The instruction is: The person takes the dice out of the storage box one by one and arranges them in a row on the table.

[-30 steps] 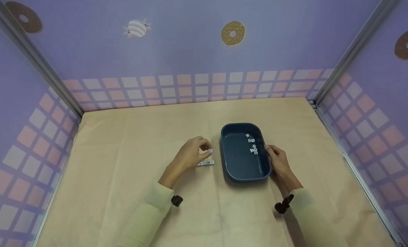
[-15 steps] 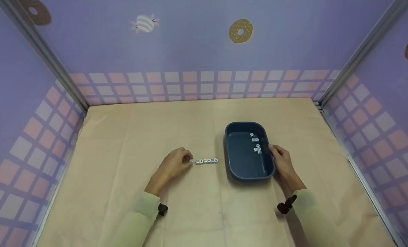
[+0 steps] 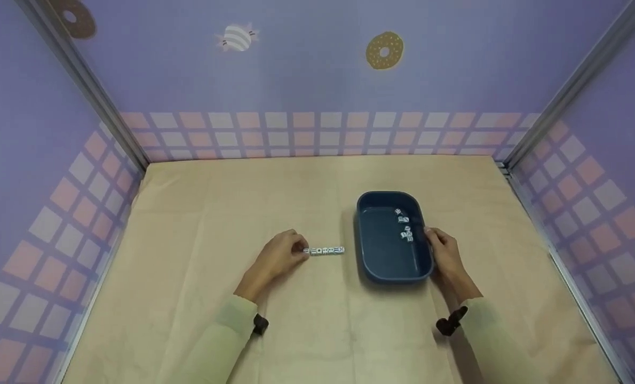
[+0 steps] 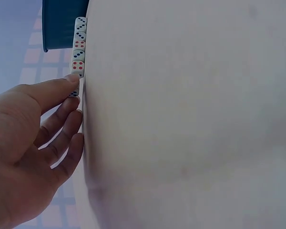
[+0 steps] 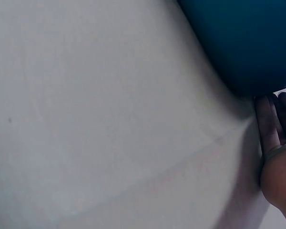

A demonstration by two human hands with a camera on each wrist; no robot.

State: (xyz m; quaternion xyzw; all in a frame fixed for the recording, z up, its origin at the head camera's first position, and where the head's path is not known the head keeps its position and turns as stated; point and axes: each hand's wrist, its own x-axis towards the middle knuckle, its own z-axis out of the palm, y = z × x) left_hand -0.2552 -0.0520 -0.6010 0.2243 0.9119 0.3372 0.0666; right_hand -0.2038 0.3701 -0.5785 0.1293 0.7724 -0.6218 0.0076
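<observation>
My left hand [image 3: 281, 257] pinches a white die [image 4: 73, 93] between thumb and fingertips. That die sits at the left end of a straight row of dice [image 3: 327, 250] on the cloth. Red and dark blue pips show on the row in the left wrist view. To the right stands a dark blue rectangular tub [image 3: 371, 266] with rounded corners, and several loose dice [image 3: 406, 233] lie inside it. My right hand [image 3: 445, 256] holds the tub by its right side, thumb at the rim. In the right wrist view its fingers [image 5: 268, 121] reach the tub's outer wall.
A beige cloth [image 3: 232, 202] covers the table. Purple walls [image 3: 307, 58] with pink and white squares enclose it at the back and sides, with grey metal posts [image 3: 85, 80] at the corners.
My left hand carried a die from above the row down to its left end, then moved slightly right against it. The right hand stays at the tub; the head view shifted a little.
</observation>
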